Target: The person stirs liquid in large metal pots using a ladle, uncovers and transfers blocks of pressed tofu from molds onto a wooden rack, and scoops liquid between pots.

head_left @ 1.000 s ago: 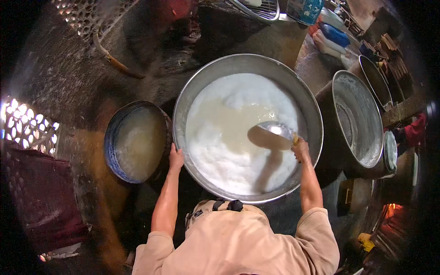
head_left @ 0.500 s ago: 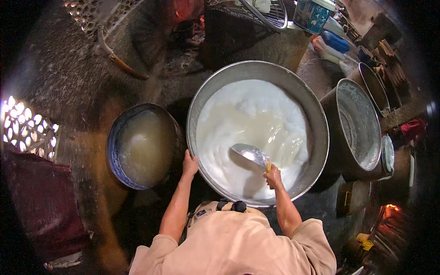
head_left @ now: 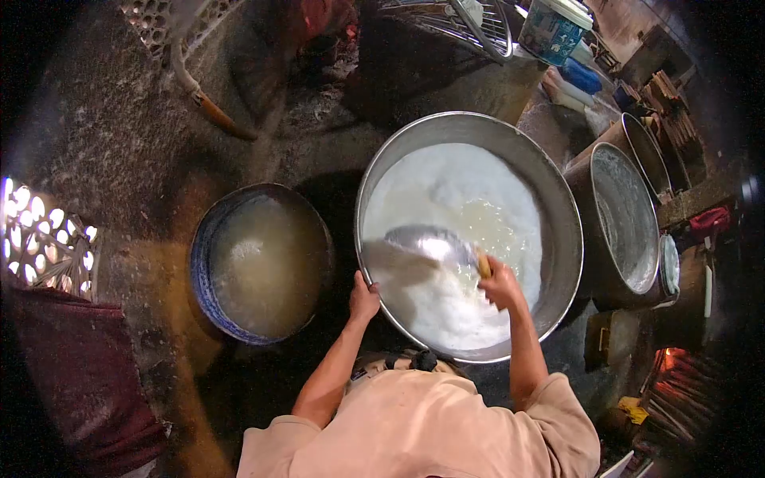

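Observation:
A big round metal pan (head_left: 558, 183) holds white foamy liquid with a clearer patch near its middle. My right hand (head_left: 500, 284) grips the handle of a metal ladle (head_left: 426, 240), whose bowl is lifted over the pan's left side. My left hand (head_left: 364, 299) rests on the pan's near-left rim. Left of the pan stands a blue-rimmed basin (head_left: 205, 271) filled with cloudy yellowish liquid.
Two empty metal pots (head_left: 625, 215) stand to the right of the pan. A teal tub (head_left: 552, 28) and a wire rack (head_left: 470, 20) sit at the back. A hose (head_left: 205, 99) lies on the dark ground. Fire glows at bottom right (head_left: 673, 358). A perforated wall (head_left: 40, 231) is at left.
My right hand swept the ladle from the pan's right side across to its left and raised it. My left hand shifted right along the rim as the view moved.

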The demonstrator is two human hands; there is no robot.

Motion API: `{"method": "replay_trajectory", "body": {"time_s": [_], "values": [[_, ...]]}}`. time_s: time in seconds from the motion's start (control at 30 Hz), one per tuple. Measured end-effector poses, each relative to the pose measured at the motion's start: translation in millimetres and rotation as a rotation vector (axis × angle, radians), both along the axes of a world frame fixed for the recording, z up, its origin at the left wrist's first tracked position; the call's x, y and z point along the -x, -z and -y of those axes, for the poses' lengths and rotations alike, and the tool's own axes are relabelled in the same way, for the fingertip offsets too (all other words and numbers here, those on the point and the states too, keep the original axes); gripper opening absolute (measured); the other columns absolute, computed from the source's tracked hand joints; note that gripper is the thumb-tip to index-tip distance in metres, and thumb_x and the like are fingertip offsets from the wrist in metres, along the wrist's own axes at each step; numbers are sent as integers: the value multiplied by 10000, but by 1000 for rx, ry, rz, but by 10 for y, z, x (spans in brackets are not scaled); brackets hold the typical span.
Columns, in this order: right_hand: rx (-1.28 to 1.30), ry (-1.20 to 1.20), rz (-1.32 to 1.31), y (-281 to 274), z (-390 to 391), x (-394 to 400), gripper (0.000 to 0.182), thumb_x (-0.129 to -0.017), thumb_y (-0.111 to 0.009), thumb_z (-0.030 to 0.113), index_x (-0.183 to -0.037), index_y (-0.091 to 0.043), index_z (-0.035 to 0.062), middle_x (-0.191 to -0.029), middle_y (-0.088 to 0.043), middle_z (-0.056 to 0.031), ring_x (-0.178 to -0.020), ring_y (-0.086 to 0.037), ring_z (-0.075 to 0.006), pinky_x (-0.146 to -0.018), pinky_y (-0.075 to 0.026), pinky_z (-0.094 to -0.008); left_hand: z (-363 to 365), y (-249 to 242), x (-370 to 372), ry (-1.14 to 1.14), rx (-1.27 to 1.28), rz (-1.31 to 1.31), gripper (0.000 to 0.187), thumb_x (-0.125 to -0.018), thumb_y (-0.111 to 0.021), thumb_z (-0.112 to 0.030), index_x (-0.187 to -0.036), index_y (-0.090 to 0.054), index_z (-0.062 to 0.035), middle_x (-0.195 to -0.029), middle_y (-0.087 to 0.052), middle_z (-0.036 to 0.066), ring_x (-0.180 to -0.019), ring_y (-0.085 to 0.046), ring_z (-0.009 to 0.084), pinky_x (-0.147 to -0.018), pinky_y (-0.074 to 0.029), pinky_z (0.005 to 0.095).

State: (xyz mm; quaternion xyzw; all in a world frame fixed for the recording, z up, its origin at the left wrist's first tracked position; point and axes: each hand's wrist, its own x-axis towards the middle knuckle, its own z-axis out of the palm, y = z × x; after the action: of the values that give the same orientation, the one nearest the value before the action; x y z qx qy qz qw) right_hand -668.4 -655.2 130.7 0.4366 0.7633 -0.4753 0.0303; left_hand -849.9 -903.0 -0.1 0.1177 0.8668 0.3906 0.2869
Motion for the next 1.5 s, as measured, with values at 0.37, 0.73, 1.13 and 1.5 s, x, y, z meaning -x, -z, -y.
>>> {"method": "replay_trajectory", "body": {"time_s": [0.37,0.73,1.13,1.5], "values": [[-529,-453,240,990,-400,985,655,-685,-523,22,-1305,-405,198,-1106,-552,-199,-1016,-552,-348,-783,-488,-428,53,70,8,12,41,-7,651,-858,-547,-296,-1368,-245,-25,-1276,-454,240,-1156,-456,391,-949,-372,435],[-432,-198,338,1748,-502,-626,195,-664,-534,19,-845,-575,-42,-691,-621,-223,-557,-632,-316,-486,-517,-415,-3,-110,-1,-57,113,26,661,-860,-550,-278,-1389,-221,-58,-1241,-483,253,-1140,-477,391,-943,-387,425],[-469,-203,284,438,-985,-2260,440,-653,-566,33,-1092,-576,31,-871,-639,-229,-806,-640,-344,-705,-499,-430,-137,-185,-134,-184,84,-24,582,-887,-499,-163,-1386,-233,-26,-1327,-415,221,-1204,-433,349,-986,-350,390],[-649,152,141,831,-2147,-1834,462,-661,-587,79,-1121,-544,89,-840,-632,-240,-813,-615,-399,-734,-489,-470,-145,-18,-110,-212,62,-72,575,-877,-502,-126,-1378,-242,-16,-1345,-395,203,-1214,-425,321,-993,-348,364]]}}
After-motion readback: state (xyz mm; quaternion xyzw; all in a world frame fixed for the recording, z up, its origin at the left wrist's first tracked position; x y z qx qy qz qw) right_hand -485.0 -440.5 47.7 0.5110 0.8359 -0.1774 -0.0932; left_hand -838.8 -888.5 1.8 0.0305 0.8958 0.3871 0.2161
